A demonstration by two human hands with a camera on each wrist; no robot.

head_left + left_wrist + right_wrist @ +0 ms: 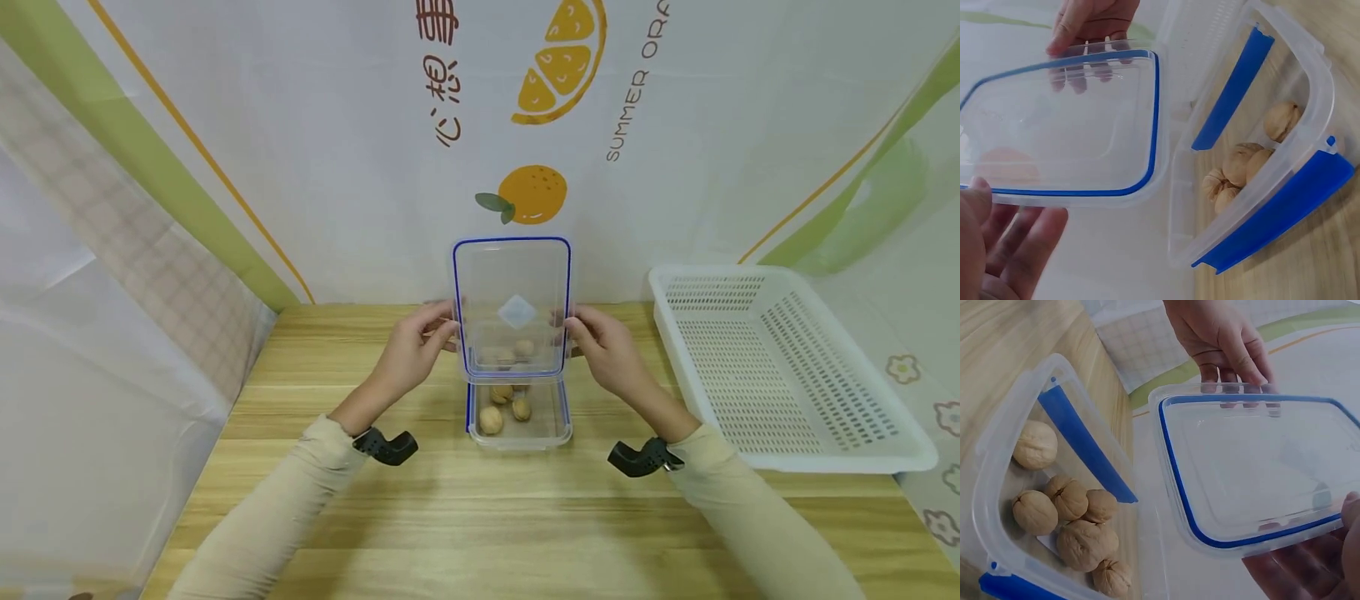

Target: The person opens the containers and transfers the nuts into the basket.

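A clear plastic lid with a blue seal (513,275) is held tilted up, its sealed side facing me, above a clear food container (525,443). My left hand (412,346) pinches the lid's left edge, thumb in front and fingers behind. At the opposite edge, my right hand (609,346) grips it the same way. Inside the container lie several walnuts (1079,544), partly seen through the lid in the head view. Blue side clips (1279,212) hang down along the container's walls. In the left wrist view, the lid stands apart from the container's rim.
To the right stands a white perforated plastic basket (780,375) on the wooden table (495,525). Behind the table hangs a white curtain (345,167) with fruit prints. Both wrists wear black camera mounts (390,447).
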